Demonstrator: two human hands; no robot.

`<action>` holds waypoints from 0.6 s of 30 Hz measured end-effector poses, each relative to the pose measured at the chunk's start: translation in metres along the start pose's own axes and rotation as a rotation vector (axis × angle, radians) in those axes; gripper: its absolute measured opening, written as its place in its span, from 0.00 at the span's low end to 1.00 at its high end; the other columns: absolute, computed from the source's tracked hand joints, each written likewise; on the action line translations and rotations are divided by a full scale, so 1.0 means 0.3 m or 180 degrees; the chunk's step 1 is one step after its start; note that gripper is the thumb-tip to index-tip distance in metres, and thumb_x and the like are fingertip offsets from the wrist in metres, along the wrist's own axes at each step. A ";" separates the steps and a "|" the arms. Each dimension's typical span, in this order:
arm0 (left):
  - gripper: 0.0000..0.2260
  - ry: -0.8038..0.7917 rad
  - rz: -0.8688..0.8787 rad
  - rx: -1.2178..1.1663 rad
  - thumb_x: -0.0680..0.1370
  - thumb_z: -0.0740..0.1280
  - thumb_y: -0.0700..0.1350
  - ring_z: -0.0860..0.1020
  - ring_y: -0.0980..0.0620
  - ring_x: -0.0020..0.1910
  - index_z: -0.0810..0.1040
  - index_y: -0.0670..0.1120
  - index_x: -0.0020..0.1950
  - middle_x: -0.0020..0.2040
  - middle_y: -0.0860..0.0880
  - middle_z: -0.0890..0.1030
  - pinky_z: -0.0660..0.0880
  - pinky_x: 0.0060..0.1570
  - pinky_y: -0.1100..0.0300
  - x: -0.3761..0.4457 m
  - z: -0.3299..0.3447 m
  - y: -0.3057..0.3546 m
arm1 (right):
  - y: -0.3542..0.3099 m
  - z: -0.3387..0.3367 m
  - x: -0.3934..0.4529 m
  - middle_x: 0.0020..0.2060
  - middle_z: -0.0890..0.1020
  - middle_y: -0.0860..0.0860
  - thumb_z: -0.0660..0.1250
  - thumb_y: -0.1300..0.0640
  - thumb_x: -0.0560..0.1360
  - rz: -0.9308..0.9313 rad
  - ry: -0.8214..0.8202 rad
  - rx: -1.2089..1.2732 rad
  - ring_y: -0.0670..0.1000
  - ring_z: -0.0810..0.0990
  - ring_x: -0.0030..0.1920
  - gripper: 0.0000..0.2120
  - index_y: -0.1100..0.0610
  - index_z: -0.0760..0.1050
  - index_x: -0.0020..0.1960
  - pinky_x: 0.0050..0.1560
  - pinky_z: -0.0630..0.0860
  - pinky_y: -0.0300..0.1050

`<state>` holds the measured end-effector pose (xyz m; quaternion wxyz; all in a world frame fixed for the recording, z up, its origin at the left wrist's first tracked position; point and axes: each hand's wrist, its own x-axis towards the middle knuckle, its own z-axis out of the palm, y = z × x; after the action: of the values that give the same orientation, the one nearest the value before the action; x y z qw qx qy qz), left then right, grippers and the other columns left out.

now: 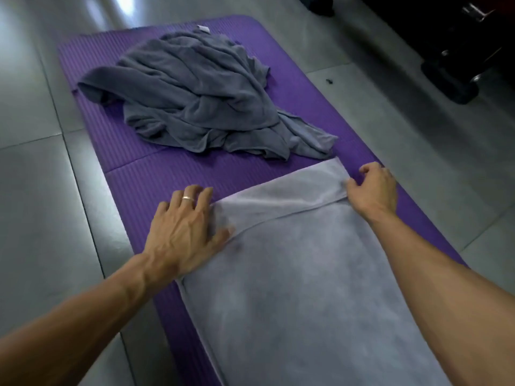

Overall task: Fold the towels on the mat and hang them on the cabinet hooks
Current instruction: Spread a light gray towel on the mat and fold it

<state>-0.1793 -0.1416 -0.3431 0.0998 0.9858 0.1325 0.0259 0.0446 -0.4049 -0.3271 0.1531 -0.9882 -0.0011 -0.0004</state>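
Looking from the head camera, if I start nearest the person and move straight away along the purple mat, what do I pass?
Spread light grey towel → its folded-over far end, pinched by the right hand → a bare strip of purple mat → heap of darker grey towels → the mat's far edge, then floor tiles.

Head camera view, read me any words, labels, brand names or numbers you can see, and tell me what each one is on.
No text can be read in this view.
White tag at the far edge of the crumpled grey towel pile: too small and blurred to read, if it carries print at all.
Purple mat, flat grey towel, ring on the left hand: no markings visible.
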 end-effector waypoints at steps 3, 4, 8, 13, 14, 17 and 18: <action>0.29 0.0239 0.0523 0.0159 0.68 0.66 0.63 0.74 0.44 0.51 0.73 0.46 0.62 0.57 0.45 0.76 0.72 0.48 0.48 -0.072 0.029 0.020 | -0.047 0.036 -0.109 0.53 0.77 0.57 0.66 0.56 0.70 -0.1429 0.0049 -0.0406 0.62 0.74 0.55 0.16 0.57 0.76 0.57 0.50 0.71 0.55; 0.25 0.0235 0.0591 0.0180 0.68 0.66 0.59 0.75 0.45 0.49 0.74 0.47 0.60 0.54 0.46 0.77 0.73 0.48 0.49 -0.095 0.045 0.026 | -0.064 0.056 -0.147 0.51 0.78 0.56 0.66 0.57 0.67 -0.1974 -0.0014 -0.0515 0.61 0.75 0.52 0.17 0.56 0.77 0.55 0.47 0.70 0.53; 0.09 0.0200 0.0669 0.0081 0.73 0.66 0.51 0.77 0.49 0.39 0.79 0.47 0.48 0.40 0.50 0.79 0.75 0.41 0.52 -0.116 0.078 0.022 | -0.103 0.133 -0.209 0.43 0.77 0.54 0.67 0.65 0.64 -0.2939 -0.0005 -0.1028 0.58 0.74 0.44 0.10 0.57 0.76 0.45 0.42 0.68 0.50; 0.05 -0.0194 0.0875 -0.0292 0.72 0.65 0.47 0.74 0.55 0.31 0.79 0.49 0.38 0.33 0.54 0.75 0.74 0.28 0.57 -0.085 0.046 0.007 | -0.084 0.098 -0.214 0.34 0.75 0.54 0.62 0.62 0.69 -0.2872 0.0209 -0.0963 0.57 0.73 0.37 0.03 0.57 0.74 0.38 0.39 0.63 0.48; 0.07 -0.0266 0.0939 -0.0370 0.72 0.63 0.48 0.73 0.55 0.31 0.79 0.49 0.38 0.33 0.54 0.75 0.75 0.28 0.57 -0.094 0.043 0.004 | -0.072 0.086 -0.224 0.35 0.75 0.53 0.60 0.60 0.70 -0.2885 0.0114 -0.1009 0.57 0.73 0.38 0.05 0.57 0.74 0.38 0.40 0.63 0.48; 0.09 -0.0173 0.1044 -0.0467 0.74 0.61 0.50 0.73 0.54 0.35 0.79 0.49 0.42 0.38 0.53 0.76 0.75 0.33 0.56 -0.122 0.039 -0.007 | -0.046 0.063 -0.252 0.37 0.77 0.52 0.57 0.54 0.67 -0.2834 -0.0260 -0.1045 0.55 0.74 0.41 0.11 0.57 0.77 0.39 0.42 0.67 0.50; 0.10 -0.0005 0.0890 -0.0387 0.75 0.61 0.50 0.74 0.52 0.38 0.80 0.48 0.46 0.41 0.51 0.78 0.74 0.36 0.55 -0.117 0.042 -0.016 | -0.056 0.060 -0.251 0.39 0.77 0.52 0.57 0.54 0.68 -0.2712 -0.0305 -0.0948 0.55 0.74 0.41 0.12 0.57 0.78 0.41 0.42 0.67 0.50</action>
<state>-0.2134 -0.1487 -0.3572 0.1549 0.9868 -0.0081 0.0468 -0.0307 -0.3837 -0.3393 -0.0047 -0.9098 -0.4146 -0.0178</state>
